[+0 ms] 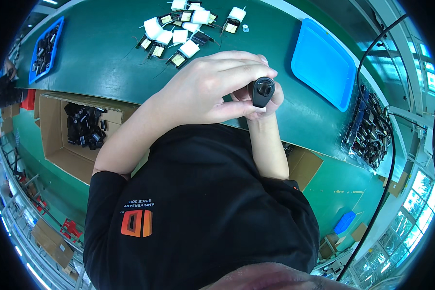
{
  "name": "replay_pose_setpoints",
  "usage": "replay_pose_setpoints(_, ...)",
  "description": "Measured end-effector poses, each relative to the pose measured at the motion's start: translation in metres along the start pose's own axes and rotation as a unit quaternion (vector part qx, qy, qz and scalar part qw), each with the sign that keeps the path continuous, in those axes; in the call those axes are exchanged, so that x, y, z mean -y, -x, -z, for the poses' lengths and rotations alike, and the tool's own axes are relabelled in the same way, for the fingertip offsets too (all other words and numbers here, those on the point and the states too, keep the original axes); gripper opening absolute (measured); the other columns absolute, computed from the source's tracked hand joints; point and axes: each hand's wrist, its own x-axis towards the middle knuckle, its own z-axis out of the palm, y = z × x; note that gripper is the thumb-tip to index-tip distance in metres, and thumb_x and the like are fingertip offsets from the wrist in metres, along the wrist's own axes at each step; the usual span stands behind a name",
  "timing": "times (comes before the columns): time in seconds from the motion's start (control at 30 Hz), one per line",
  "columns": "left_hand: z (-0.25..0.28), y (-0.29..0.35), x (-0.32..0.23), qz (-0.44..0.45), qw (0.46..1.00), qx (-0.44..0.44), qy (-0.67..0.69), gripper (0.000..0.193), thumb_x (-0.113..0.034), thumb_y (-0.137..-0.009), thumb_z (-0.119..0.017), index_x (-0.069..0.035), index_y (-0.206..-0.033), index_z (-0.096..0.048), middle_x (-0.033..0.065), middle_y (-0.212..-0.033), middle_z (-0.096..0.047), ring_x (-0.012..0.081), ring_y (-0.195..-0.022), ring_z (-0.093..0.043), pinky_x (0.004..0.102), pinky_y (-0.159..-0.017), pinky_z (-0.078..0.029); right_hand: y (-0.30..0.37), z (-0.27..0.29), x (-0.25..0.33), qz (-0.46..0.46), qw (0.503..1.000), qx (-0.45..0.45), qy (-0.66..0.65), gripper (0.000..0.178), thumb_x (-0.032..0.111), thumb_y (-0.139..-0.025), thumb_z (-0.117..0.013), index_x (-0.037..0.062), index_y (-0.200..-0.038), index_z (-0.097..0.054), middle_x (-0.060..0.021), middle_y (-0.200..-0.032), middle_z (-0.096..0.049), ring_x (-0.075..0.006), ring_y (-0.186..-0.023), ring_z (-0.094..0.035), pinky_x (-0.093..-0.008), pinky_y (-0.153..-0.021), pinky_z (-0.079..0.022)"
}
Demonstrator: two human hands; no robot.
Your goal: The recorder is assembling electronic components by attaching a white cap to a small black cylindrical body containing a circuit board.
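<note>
Here's the black part (263,92), up off the surface (101,53) in front of me, its rounded end towards my eyes, and I can see a dark opening in it. My left hand (212,82) has it: the grip is closed, fingers curling over at twelve o'clock, thumb drawn in along six. My right hand (277,99) comes up just beside and behind it at three o'clock, its fingers mostly hidden, so I can't tell how tightly that grip is closed.

So this one's in hand, not set down, and I'd judge it midway through handling; whether anything is fitted inside, I can't make out.

Outward now! At ten o'clock, a cluster of white-and-black pieces (181,36) with thin wires trailing, all lying apart from my part, so those look left to do. One more piece (234,19) sits alone at eleven, a small disc (245,28) beside it. A blue tray (319,63) waits at two o'clock.

Further out, dark parts (372,140) heap up past three; black pieces (84,125) lie in a cardboard box (53,125) nearer eight. Plenty of stock around; how much is finished, I can't say.
</note>
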Motion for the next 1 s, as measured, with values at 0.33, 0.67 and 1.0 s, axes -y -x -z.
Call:
replay_pose_setpoints(0.33, -0.004, 0.001, -0.003, -0.008, 0.999, -0.020, -0.044, 0.057, -0.022, -0.068, -0.084, -0.004, -0.118, -0.063, 0.0133, -0.111, -0.068, 0.0296, -0.104, -0.066, 0.0363, -0.085, -0.056, -0.001, 0.001, -0.007, -0.020, 0.999, -0.038, -0.032, 0.035, 0.017, -0.076, -0.061, 0.0105, -0.110, -0.051, -0.0073, -0.083, -0.061, -0.0157, -0.064, -0.065, -0.0253, -0.052, -0.056)
replay_pose_setpoints(0.67, -0.005, 0.002, -0.001, -0.031, 0.995, -0.064, -0.065, 0.044, -0.027, -0.074, -0.079, -0.003, -0.109, -0.065, 0.0122, -0.098, -0.069, 0.0282, -0.098, -0.068, 0.0363, -0.080, -0.057, -0.002, 0.001, -0.012, -0.012, 0.998, -0.056, -0.038, 0.036, 0.021, -0.077, -0.066, 0.0143, -0.110, -0.053, -0.0040, -0.089, -0.061, -0.0144, -0.071, -0.065, -0.0245, -0.056, -0.056)
replay_pose_setpoints(1.0, -0.004, 0.002, -0.001, -0.028, 0.997, -0.054, -0.052, 0.047, -0.026, -0.073, -0.080, -0.003, -0.111, -0.065, 0.0132, -0.102, -0.069, 0.0286, -0.103, -0.067, 0.0377, -0.084, -0.057, -0.005, 0.000, -0.011, 0.005, 1.000, -0.015, -0.023, 0.032, 0.018, -0.080, -0.063, 0.0100, -0.109, -0.052, -0.0097, -0.088, -0.061, -0.0172, -0.067, -0.065, -0.0264, -0.051, -0.056)
